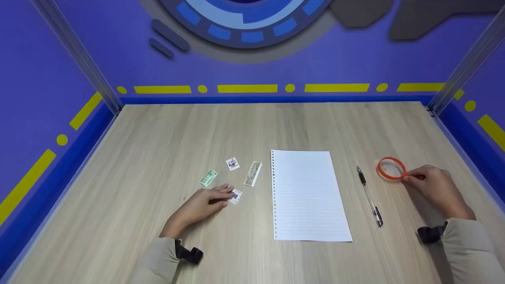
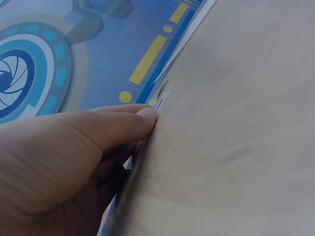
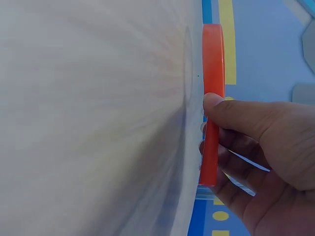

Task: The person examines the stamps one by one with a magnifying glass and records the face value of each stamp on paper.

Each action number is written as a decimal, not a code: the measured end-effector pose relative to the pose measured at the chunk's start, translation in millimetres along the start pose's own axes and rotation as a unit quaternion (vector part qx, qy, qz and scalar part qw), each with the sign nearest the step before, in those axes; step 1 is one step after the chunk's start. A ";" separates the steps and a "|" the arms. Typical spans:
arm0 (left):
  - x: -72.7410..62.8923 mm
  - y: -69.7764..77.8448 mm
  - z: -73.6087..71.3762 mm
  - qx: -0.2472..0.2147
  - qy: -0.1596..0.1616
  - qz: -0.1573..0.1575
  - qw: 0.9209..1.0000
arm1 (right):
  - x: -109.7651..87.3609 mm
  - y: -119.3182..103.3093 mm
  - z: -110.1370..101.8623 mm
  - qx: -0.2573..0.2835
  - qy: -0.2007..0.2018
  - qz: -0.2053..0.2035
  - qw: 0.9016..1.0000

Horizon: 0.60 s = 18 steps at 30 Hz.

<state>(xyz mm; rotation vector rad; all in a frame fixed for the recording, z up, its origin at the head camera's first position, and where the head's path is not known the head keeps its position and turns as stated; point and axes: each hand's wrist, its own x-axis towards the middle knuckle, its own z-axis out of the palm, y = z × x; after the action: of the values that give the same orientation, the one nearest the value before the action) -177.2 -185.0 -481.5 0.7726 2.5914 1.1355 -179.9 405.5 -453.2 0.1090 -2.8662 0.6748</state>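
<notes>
My right hand (image 1: 438, 189) grips the handle of a red-rimmed magnifying glass (image 3: 213, 59), its round lens above the tabletop at the right in the head view. My left hand (image 1: 205, 205) rests its fingertips on a small white-edged postage stamp (image 1: 236, 197), partly covering it; the thumb lies lower, apart from the fingers in the head view. Around that hand lie more stamps: a green one (image 1: 208, 178), a small one with a purplish picture (image 1: 232, 163) and a long grey one (image 1: 253, 174).
A lined sheet of paper (image 1: 307, 197) with punched holes along its left edge lies mid-table. Between it and my right hand is a clear pen (image 1: 371, 197) with a black grip. Blue-purple walls (image 1: 252, 71) border the wooden table (image 1: 177, 134) on three sides.
</notes>
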 end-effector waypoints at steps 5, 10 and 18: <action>-0.5 -0.5 0.0 0.008 0.002 0.003 1.000 | 2.1 -6.0 -2.6 0.005 0.007 -0.014 1.000; -0.3 0.0 0.1 0.012 0.002 -0.001 1.000 | 4.7 -14.0 -3.9 0.011 -0.001 -0.020 1.000; -0.4 1.3 0.7 0.004 0.003 -0.007 1.000 | 10.9 -33.0 -4.6 0.010 -0.011 -0.023 1.000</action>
<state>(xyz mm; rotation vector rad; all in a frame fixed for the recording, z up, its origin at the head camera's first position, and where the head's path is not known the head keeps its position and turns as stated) -176.1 -184.0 -481.1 0.7537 2.6033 1.1254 -185.9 377.9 -432.6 0.1851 -2.8688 0.6975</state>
